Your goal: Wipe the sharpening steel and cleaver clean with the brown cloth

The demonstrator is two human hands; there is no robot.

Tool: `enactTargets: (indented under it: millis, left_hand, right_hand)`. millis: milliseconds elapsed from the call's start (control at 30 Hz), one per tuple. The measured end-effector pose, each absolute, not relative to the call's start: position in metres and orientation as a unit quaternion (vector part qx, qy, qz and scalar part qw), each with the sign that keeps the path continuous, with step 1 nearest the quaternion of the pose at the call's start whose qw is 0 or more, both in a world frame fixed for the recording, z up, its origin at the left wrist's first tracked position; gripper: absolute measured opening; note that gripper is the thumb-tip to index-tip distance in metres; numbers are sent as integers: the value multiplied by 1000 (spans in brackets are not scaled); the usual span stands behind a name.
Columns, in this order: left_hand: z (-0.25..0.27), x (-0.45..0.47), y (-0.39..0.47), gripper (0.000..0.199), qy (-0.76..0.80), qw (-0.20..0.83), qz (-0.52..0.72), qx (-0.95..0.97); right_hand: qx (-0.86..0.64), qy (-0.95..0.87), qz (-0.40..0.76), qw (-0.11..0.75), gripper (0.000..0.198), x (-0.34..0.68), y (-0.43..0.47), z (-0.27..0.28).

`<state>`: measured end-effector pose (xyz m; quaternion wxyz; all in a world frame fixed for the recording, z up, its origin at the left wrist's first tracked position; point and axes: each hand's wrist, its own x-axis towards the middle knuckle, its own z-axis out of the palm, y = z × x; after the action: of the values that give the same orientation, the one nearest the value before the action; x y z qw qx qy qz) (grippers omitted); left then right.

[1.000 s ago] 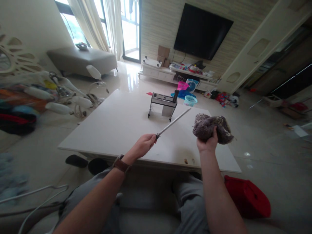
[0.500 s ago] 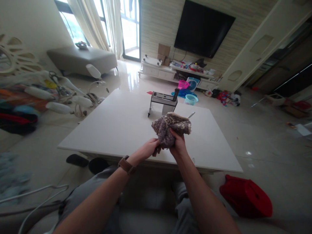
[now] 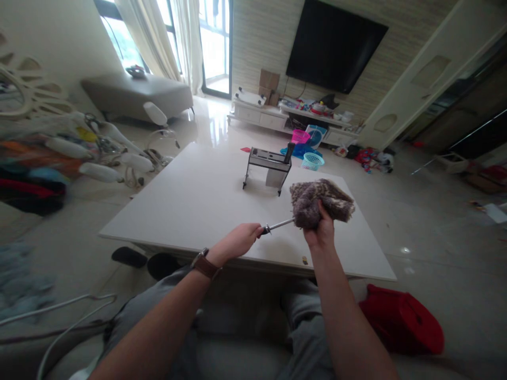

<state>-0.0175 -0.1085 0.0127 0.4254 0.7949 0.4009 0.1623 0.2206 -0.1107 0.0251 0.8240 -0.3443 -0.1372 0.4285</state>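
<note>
Holding rod [image 3: 282, 225] left, cloth [image 3: 311, 203] right, outstretched hands [image 3: 241, 239] hover above the table [image 3: 198, 203].

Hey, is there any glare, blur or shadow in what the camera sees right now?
Head view: the glass door is blown out by daylight, with bright reflections on the glossy floor; head view: the orange clutter at the left edge looks smeared; head view: the metal rod and plush cloth are clearer, with a soft shadow on the white tabletop below.
</note>
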Motion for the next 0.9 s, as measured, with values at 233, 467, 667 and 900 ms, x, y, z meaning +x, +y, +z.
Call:
enactTargets:
  millis: [233, 467, 667, 900]
  left_hand:
    - [28, -30, -106, 41, 416, 462, 204, 756]
    - [17, -12, -104, 59, 367, 653, 294, 594]
    - [10, 1, -109, 57, 352, 643, 264, 627]
    - [11, 2, -110, 36, 346, 584, 283, 678]
  right_hand:
    - [-324, -109, 420, 841, 29, 265, -115, 37]
    - [-331, -148, 474, 802, 29, 215, -122, 38]
    - [-359, -200, 528, 743, 35, 155, -125, 25]
    - [-385, -172, 493, 761, 38, 150, -123, 21]
